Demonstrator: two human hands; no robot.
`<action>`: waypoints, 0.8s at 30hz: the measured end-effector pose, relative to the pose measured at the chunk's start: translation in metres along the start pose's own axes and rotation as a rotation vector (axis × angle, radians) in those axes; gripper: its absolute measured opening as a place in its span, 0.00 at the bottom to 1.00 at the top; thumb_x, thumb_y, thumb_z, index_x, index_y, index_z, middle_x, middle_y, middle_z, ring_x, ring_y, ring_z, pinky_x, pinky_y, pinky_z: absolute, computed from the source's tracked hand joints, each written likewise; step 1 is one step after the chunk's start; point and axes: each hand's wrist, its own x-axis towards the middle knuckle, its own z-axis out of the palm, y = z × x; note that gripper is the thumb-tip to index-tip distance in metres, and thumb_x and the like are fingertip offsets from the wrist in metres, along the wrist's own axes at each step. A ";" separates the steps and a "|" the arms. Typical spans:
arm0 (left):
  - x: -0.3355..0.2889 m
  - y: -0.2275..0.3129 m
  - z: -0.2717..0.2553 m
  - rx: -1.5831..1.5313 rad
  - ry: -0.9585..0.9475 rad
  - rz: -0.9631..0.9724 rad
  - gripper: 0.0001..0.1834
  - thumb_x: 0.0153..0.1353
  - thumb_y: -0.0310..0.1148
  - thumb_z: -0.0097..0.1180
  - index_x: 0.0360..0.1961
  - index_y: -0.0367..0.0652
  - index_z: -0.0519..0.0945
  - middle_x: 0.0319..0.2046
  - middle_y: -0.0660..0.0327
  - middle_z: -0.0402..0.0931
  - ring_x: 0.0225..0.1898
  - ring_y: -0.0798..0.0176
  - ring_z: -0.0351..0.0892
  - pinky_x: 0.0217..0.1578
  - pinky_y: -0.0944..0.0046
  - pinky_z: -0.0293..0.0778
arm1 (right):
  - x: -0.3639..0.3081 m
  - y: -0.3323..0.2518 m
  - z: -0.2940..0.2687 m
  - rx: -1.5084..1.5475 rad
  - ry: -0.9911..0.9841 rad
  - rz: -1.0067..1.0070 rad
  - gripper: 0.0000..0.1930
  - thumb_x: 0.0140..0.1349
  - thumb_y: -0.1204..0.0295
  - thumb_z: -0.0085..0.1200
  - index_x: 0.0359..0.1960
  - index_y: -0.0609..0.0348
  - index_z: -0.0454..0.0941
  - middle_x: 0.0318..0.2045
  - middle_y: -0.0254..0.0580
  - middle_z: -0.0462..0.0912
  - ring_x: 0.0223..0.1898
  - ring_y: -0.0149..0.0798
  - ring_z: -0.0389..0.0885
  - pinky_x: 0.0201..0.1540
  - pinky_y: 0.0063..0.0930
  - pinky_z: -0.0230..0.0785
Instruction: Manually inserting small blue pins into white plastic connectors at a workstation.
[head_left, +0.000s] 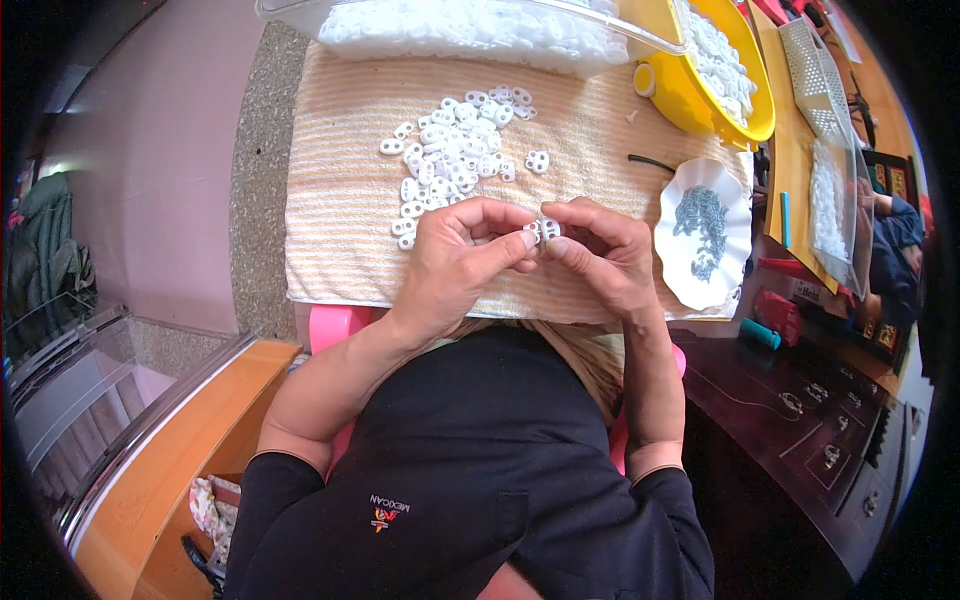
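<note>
Between my two hands, over the near part of the towel, is a small white two-hole plastic piece (549,229) that looks like a cord lock. My left hand (460,255) pinches its left end between thumb and forefinger. The thumb and fingers of my right hand (605,250) are closed on its right side. Fingertips cover part of it, so I cannot tell whether it is one piece or two parts together. Beyond my left hand spreads a loose pile of similar white pieces (460,145). A separate small cluster (537,161) lies right of that pile.
A striped towel (340,180) covers the table. At the far side stands a clear bin (470,35) of white pieces, with a yellow basin (765,110) to its right. A scalloped white dish (735,250) of small grey bits sits right of my hand. Another person's sleeve (895,250) shows far right.
</note>
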 end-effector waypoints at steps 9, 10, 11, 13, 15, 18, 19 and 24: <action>0.000 0.000 0.000 0.026 0.000 -0.003 0.09 0.59 0.24 0.59 0.40 0.33 0.79 0.33 0.58 0.81 0.32 0.71 0.79 0.37 0.71 0.78 | -0.001 -0.003 -0.001 0.001 -0.034 0.034 0.16 0.59 0.83 0.57 0.50 0.68 0.77 0.38 0.40 0.80 0.41 0.30 0.79 0.45 0.21 0.71; 0.000 -0.001 0.000 0.028 -0.006 0.001 0.09 0.59 0.24 0.59 0.40 0.34 0.79 0.34 0.58 0.81 0.32 0.71 0.79 0.37 0.71 0.78 | -0.001 -0.003 -0.001 0.001 -0.034 0.034 0.16 0.59 0.83 0.57 0.50 0.68 0.77 0.38 0.40 0.80 0.41 0.30 0.79 0.45 0.21 0.71; 0.000 -0.001 -0.001 0.028 -0.006 0.001 0.09 0.59 0.24 0.59 0.40 0.34 0.79 0.34 0.58 0.81 0.32 0.71 0.79 0.37 0.71 0.78 | -0.001 -0.003 -0.001 -0.003 -0.033 0.028 0.15 0.59 0.83 0.56 0.50 0.68 0.77 0.38 0.40 0.80 0.41 0.30 0.79 0.45 0.21 0.71; 0.000 -0.002 -0.001 0.026 -0.012 0.001 0.09 0.59 0.25 0.59 0.40 0.34 0.79 0.34 0.58 0.81 0.32 0.71 0.79 0.38 0.71 0.77 | -0.001 -0.003 0.000 -0.007 -0.032 0.022 0.15 0.59 0.83 0.56 0.49 0.67 0.77 0.37 0.40 0.80 0.41 0.30 0.79 0.45 0.21 0.71; 0.000 -0.002 -0.001 0.019 -0.011 -0.013 0.09 0.59 0.25 0.59 0.41 0.34 0.79 0.34 0.58 0.81 0.32 0.71 0.79 0.38 0.71 0.77 | -0.002 -0.002 0.000 0.006 -0.027 0.041 0.15 0.59 0.83 0.56 0.49 0.68 0.77 0.38 0.40 0.80 0.41 0.30 0.79 0.45 0.20 0.72; 0.000 -0.002 -0.002 0.002 -0.006 -0.036 0.11 0.60 0.25 0.59 0.43 0.32 0.79 0.33 0.57 0.81 0.33 0.70 0.80 0.38 0.71 0.78 | -0.001 -0.002 -0.001 0.006 -0.025 0.041 0.15 0.59 0.83 0.56 0.49 0.68 0.77 0.38 0.40 0.81 0.41 0.30 0.79 0.44 0.20 0.72; 0.000 -0.003 -0.002 -0.006 -0.002 -0.045 0.12 0.60 0.23 0.58 0.44 0.30 0.78 0.33 0.56 0.81 0.33 0.69 0.80 0.38 0.70 0.78 | -0.002 -0.001 -0.001 0.005 -0.026 0.041 0.15 0.59 0.83 0.56 0.49 0.68 0.77 0.38 0.40 0.81 0.41 0.30 0.79 0.44 0.20 0.72; 0.000 -0.001 -0.001 -0.052 -0.014 -0.058 0.12 0.60 0.25 0.59 0.44 0.30 0.78 0.34 0.56 0.81 0.34 0.69 0.81 0.38 0.70 0.79 | -0.003 0.001 0.000 0.038 0.005 0.080 0.16 0.59 0.82 0.57 0.49 0.68 0.77 0.38 0.39 0.82 0.40 0.30 0.80 0.44 0.21 0.72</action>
